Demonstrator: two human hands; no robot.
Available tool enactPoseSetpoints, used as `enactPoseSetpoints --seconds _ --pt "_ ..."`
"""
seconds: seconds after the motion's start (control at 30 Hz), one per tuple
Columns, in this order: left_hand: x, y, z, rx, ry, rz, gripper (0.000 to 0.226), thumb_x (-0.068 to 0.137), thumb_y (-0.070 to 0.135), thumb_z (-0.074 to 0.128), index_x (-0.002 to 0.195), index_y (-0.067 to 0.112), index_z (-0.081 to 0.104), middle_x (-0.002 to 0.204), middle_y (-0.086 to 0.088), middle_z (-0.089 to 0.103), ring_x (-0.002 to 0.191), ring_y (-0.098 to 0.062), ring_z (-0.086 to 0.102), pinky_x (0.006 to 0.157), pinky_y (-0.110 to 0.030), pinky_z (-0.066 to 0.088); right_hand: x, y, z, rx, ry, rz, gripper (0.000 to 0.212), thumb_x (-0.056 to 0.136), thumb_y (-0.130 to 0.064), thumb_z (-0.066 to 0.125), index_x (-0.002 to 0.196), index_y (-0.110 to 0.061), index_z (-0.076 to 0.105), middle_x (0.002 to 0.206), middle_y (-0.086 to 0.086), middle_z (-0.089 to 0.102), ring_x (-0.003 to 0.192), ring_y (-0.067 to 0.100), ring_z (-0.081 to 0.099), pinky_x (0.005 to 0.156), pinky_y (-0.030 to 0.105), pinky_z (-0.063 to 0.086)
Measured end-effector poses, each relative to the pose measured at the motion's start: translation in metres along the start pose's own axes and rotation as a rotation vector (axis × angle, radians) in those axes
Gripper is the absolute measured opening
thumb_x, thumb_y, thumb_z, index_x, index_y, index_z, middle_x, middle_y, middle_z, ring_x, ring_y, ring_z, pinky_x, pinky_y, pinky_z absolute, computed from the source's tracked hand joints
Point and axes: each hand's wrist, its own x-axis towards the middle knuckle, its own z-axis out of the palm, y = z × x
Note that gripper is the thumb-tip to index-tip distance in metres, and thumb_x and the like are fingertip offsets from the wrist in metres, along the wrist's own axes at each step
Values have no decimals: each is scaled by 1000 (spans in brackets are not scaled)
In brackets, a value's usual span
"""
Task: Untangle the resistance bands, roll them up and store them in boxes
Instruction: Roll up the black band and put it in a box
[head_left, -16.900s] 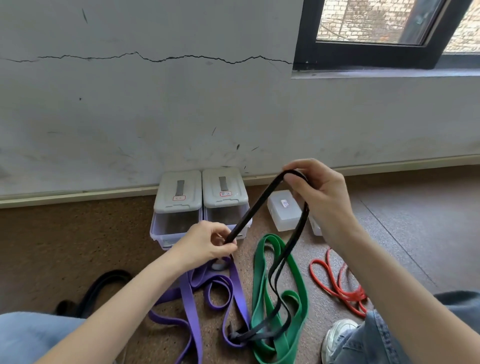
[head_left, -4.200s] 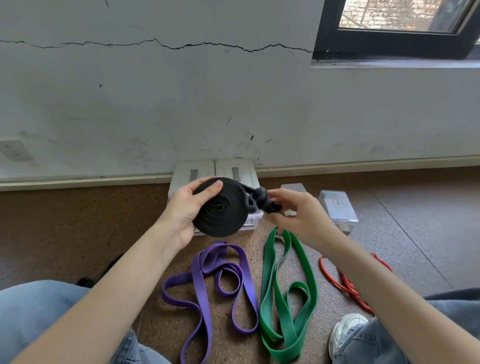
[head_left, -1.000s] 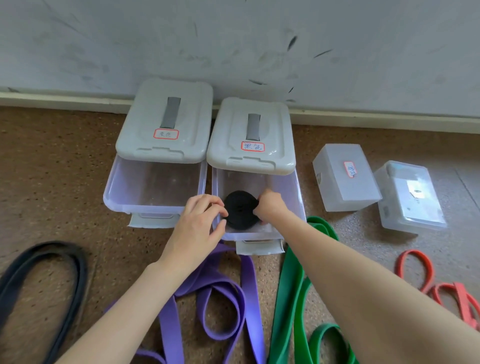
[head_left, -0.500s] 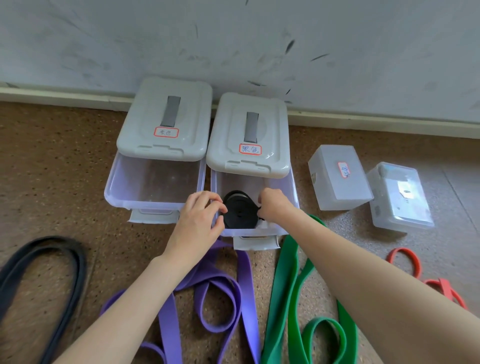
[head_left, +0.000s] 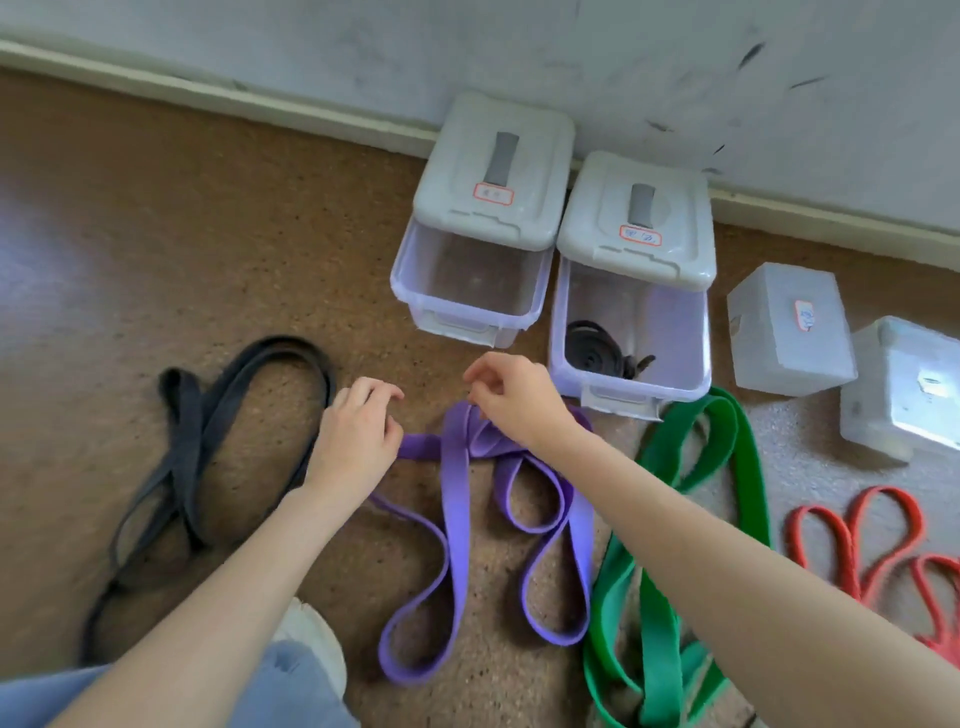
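Cork floor, one rolled black band (head_left: 597, 353) boxed
Your hands, left (head_left: 358, 434) and right (head_left: 511, 397), hover loosely curled, empty, over the purple band (head_left: 457, 499); purple, green (head_left: 696, 447), red (head_left: 857, 540) and grey (head_left: 192, 426) remain

green band (head_left: 722, 447) and red band (head_left: 852, 540) cut off below, box labels (head_left: 640, 237) unreadable
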Motion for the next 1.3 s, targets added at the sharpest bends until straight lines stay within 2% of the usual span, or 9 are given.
enactPoseSetpoints --seconds 0.17,0.33,0.53,0.7,0.83,0.93,1.03,1.17,1.3 --pt "-33 -80 1 184 -305 -427 58 89 34 59 137 10 35 139 -14 40 128 -31 40 104 -40 34 14 -20 94 -33 -268 22 31 86 -4 49 115 -9 61 105 12 68 100 30 62 88 30 44" --pt "-35 -94 13 122 -490 -348 36 91 22 54 124 11 44 125 -13 55 116 -31 52 92 -38 41 22 -29 138 -52 -378 89 42 88 0 44 128 -10 51 112 17 65 108 33 58 95 33 43" --pt "13 -39 -54 -268 -474 -212 10 83 23 58 74 23 55 78 4 58 83 -16 55 66 -27 36 13 -51 68 857 -302 518 29 98 -29 46 116 -5 46 87 16 59 73 25 61 68 31 54" --pt "22 27 -147 -488 -789 -161 20 79 8 48 69 15 64 53 7 56 45 -7 47 46 -19 38 -21 -85 -18 554 -396 182 44 91 6 45 129 -15 44 119 13 51 90 32 63 83 42 54" --pt "4 77 -216 -424 -811 1 14 85 15 59 76 10 68 54 8 56 46 -4 45 45 -14 37 -71 -132 -80 167 -443 -127 40 85 7 53 117 -17 54 78 -2 57 66 14 55 69 32 47" --pt "-19 109 -261 -421 -736 192 16 82 21 68 87 5 66 53 7 48 45 -3 41 45 -12 34 -112 -158 -121 125 -381 -258 25 85 0 60 109 -8 59 80 -6 61 71 6 54 68 19 42" --pt "-41 140 -294 -531 -613 342 3 82 14 68 81 11 66 52 10 49 46 -1 43 46 -11 34 -155 -177 -154 222 -261 -301 21 81 -4 67 99 -12 58 88 9 60 79 20 55 73 39 45" --pt "-57 182 -320 -664 -354 519 4 81 26 69 81 23 67 65 4 62 64 -4 60 59 -8 45 -206 -200 -194 633 114 -470 20 70 -17 69 86 -6 62 66 1 55 51 9 42 47 19 34" --pt "-64 209 -298 -377 -325 612 16 87 26 64 79 16 54 69 1 57 69 -12 58 71 -26 45 -243 -198 -229 832 335 -493 20 69 -19 67 85 -6 62 64 1 55 49 8 37 47 19 26"
